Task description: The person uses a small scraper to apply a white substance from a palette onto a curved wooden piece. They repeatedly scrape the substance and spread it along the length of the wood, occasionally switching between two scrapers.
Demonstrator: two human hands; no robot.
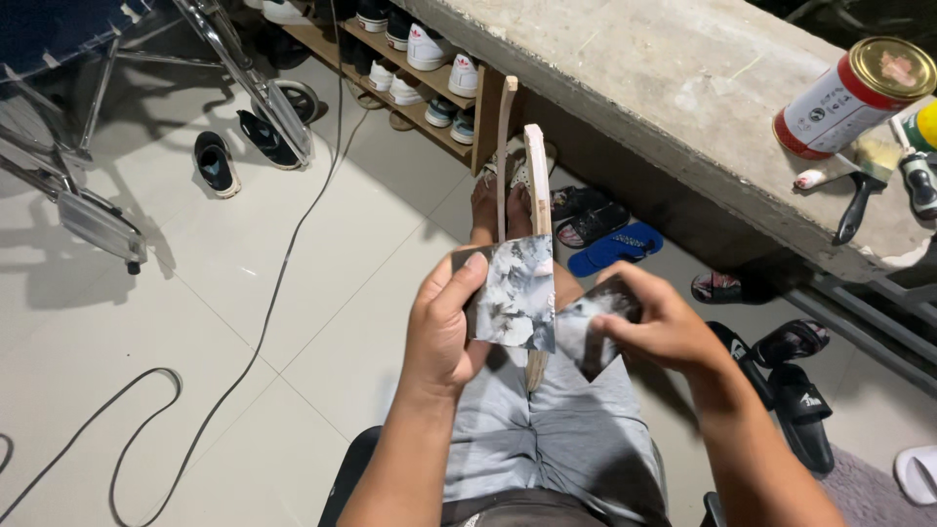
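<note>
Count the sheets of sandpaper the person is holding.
2. One sheet is pinched in the left hand against the wooden piece; the other sheet is in the right hand, partly hidden by its fingers.

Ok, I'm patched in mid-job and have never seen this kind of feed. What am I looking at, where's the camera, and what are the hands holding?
There is no machine here: a seated person in grey shorts works with bare hands, and the one picture comes from a camera worn on their head, looking down over their lap. The left hand pinches a worn grey sheet, likely sandpaper, and the right hand grips a second, darker piece. Between the knees stand two thin pale wooden pieces, upright on edge. On the concrete ledge to the right lie a red and white can on its side and a dark-handled brush. The tiled floor holds a black cable, scattered sandals and a shoe rack.
</note>
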